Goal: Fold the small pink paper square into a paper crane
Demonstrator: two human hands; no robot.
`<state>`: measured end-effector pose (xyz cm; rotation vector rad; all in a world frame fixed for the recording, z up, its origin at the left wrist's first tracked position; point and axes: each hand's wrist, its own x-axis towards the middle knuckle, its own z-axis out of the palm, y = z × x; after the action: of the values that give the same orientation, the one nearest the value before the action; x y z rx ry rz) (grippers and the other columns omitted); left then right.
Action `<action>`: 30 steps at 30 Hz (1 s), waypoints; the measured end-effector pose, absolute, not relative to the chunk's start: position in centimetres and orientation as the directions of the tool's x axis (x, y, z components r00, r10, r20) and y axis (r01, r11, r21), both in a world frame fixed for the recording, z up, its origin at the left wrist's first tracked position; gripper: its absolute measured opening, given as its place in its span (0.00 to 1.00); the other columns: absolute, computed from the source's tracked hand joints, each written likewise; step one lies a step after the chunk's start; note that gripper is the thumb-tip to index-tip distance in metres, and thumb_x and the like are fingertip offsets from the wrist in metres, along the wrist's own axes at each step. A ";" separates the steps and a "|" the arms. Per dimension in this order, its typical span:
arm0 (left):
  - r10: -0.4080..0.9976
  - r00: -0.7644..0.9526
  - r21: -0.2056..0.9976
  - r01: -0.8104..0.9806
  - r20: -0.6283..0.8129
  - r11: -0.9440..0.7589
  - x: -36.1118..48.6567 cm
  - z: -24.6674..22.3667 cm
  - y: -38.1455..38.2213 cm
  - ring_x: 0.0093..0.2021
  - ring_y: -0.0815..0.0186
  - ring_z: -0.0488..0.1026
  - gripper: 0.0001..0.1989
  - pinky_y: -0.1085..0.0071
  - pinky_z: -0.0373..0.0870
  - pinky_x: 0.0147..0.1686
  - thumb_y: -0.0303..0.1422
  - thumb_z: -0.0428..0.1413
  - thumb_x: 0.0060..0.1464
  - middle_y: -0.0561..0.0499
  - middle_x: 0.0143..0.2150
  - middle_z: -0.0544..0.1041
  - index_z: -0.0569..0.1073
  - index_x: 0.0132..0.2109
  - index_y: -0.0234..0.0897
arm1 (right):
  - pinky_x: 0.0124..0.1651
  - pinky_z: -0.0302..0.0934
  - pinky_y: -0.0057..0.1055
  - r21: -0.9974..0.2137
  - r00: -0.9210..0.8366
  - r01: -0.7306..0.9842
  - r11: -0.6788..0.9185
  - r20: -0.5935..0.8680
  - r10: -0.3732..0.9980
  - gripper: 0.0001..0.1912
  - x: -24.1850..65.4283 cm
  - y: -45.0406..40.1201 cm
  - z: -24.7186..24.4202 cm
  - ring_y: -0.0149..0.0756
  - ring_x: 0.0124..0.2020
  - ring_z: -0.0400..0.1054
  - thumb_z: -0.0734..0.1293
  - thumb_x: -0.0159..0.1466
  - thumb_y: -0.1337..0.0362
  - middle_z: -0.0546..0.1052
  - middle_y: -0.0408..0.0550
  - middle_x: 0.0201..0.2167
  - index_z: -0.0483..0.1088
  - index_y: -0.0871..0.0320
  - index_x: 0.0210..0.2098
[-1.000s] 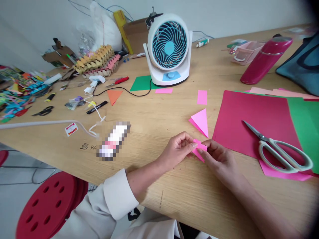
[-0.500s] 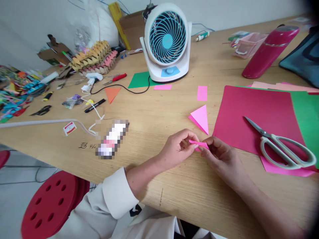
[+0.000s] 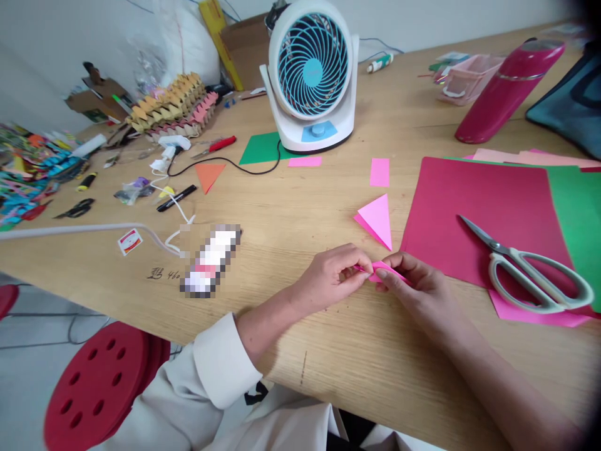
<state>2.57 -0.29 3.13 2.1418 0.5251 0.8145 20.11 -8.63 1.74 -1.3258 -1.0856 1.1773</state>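
Two bare hands grip one small piece of folded pink paper [image 3: 384,268] above the surface [image 3: 291,219], near its front edge. The left hand [image 3: 340,272] has its thumb and fingertips clamped on the left end of the paper; the right hand [image 3: 410,282] is clamped on the right end, thumb toward the camera. The paper is thin, matte and narrow as held; its exact fold is partly hidden by the fingers.

Just beyond the hands lies a folded pink triangle [image 3: 378,219], its layers slightly spread. Behind it is a flat pink rectangle [image 3: 380,172]. To the right, a smooth dark red sheet [image 3: 469,200] overlaps a green sheet [image 3: 580,219]. Metal scissors [image 3: 535,279] with pale, smooth loop handles rest on the dark red sheet.

The surface is light brown with a visible wood grain. At its rear stands a round white fan [image 3: 312,75] with a curved-blade blue grille. A glossy magenta flask [image 3: 509,94] stands at the right rear; ridged egg cartons [image 3: 171,103] are stacked at the left rear. A plain pale wall [image 3: 446,22] rises behind. Round red stools [image 3: 96,382] with punched holes are stacked at the lower left.
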 end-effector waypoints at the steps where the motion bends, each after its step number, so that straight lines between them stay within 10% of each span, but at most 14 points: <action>1: 0.589 0.713 0.780 0.095 0.381 -0.618 2.6 3.1 -0.2 0.34 0.71 0.72 0.04 0.74 0.69 0.36 0.24 0.55 0.59 0.51 0.35 0.76 0.72 0.36 0.36 | 0.36 0.62 0.27 -0.996 0.127 0.002 -0.089 -0.088 0.988 0.14 20.1 -8.7 1.7 0.31 0.31 0.67 0.71 0.62 0.51 0.74 0.43 0.29 0.72 0.56 0.34; 30: 0.373 0.773 0.561 0.026 0.514 -0.827 1.9 3.8 0.4 0.45 0.67 0.77 0.06 0.69 0.75 0.48 0.28 0.53 0.64 0.44 0.44 0.79 0.75 0.43 0.36 | 0.37 0.60 0.30 -0.992 0.103 0.065 -0.106 -0.099 0.990 0.16 20.0 -8.9 2.6 0.34 0.33 0.66 0.67 0.65 0.49 0.73 0.44 0.28 0.70 0.55 0.32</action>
<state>1.86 0.37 3.83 2.4260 0.2975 0.8572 20.02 -8.87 2.59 -1.3824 -1.1354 1.1751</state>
